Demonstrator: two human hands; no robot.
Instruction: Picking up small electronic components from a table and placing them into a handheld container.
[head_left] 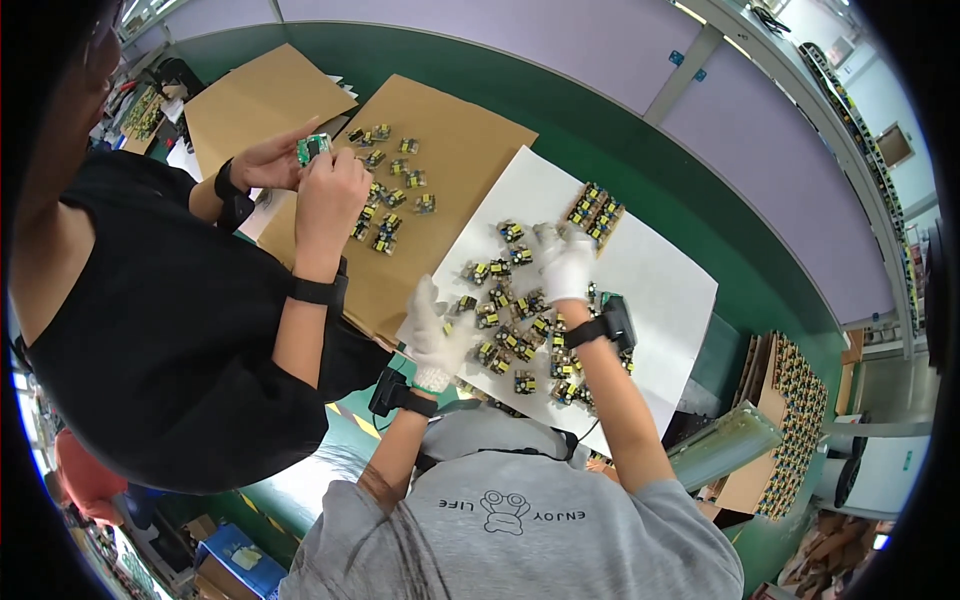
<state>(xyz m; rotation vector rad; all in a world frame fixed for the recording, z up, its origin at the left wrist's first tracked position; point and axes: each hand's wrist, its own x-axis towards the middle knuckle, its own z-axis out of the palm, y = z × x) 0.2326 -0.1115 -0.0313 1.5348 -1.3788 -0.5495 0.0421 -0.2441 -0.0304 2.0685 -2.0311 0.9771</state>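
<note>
My left hand [438,335], in a white glove, is at the left edge of a white sheet [665,300], fingers stretched and thumb apart. A small yellow-marked part shows beside its thumb; I see nothing gripped. My right hand [568,265], gloved too, is over the sheet's far middle with fingers bent down and together. What its fingertips hold, if anything, is hidden. Between and below the hands lie many small circuit boards [515,342] with yellow and black components, loosely scattered. Just beyond my right hand, more boards [596,210] stand in neat rows on a cardboard piece.
At my left a co-worker in black holds a green circuit board [314,150] over brown cardboard [440,120] with scattered boards [388,232]. Lilac panels [760,190] border the bench's far side. A stack of board-filled cardboard [795,420] stands at the right, near a translucent roll [735,440].
</note>
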